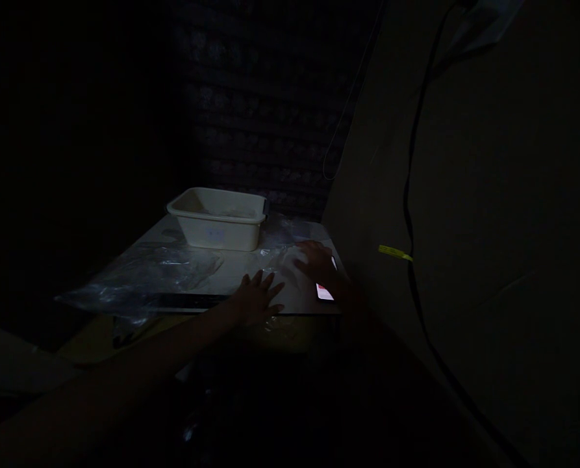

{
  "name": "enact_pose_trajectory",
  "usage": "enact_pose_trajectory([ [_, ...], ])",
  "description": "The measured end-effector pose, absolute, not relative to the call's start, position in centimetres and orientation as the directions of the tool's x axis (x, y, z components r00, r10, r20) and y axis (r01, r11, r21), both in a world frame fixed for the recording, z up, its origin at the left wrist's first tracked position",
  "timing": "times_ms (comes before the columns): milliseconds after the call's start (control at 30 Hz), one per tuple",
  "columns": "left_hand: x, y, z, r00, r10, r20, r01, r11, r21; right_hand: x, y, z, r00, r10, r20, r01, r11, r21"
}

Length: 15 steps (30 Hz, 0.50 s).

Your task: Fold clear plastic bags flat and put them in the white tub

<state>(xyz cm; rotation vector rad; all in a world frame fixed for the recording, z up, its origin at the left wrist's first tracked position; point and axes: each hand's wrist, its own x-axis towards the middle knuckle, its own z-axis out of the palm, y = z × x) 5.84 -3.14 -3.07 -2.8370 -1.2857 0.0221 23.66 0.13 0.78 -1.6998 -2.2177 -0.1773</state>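
In dim light, my left hand is spread over the front edge of a small white table, fingers apart and nothing in them. My right hand is over the table's right side, fingers stretched out, beside a lit phone that my wrist and forearm partly cover. Thin clear plastic lies near the fingers of both hands; whether they touch it I cannot tell. A cream plastic basin stands toward the back left, with some clear plastic showing inside.
A crumpled clear plastic bag spreads over the table's left side and hangs past its edge. A black cable with a yellow tag runs down the right wall. The left side is too dark to make out.
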Motion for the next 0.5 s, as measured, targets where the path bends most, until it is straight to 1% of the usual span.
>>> enact_pose_trajectory([
  [100, 5.8, -3.0, -3.3, 0.663, 0.748, 0.008, 0.748, -0.663, -0.037, 21.8, -0.1, -0.7, -0.318, 0.916, 0.244, 0.945, 0.327, 0.002],
  [167, 5.8, -3.0, -3.4, 0.662, 0.749, 0.019, 0.749, -0.661, -0.039, 21.3, -0.1, -1.5, -0.331, 0.924, 0.191, 0.943, 0.330, 0.038],
  [233, 5.7, -3.1, -3.4, 0.658, 0.753, 0.019, 0.753, -0.657, -0.039, 21.5, 0.0, -1.8, -0.309, 0.935, 0.175, 0.951, 0.303, 0.063],
  [367, 5.7, -3.3, -3.3, 0.645, 0.764, 0.008, 0.764, -0.644, -0.037, 23.1, 0.0, -1.5, -0.179, 0.957, 0.230, 0.982, 0.160, 0.097],
  [500, 5.8, -3.4, -3.2, 0.640, 0.768, 0.004, 0.768, -0.639, -0.036, 25.5, 0.0, -0.9, -0.023, 0.934, 0.357, 0.998, 0.002, 0.058],
])
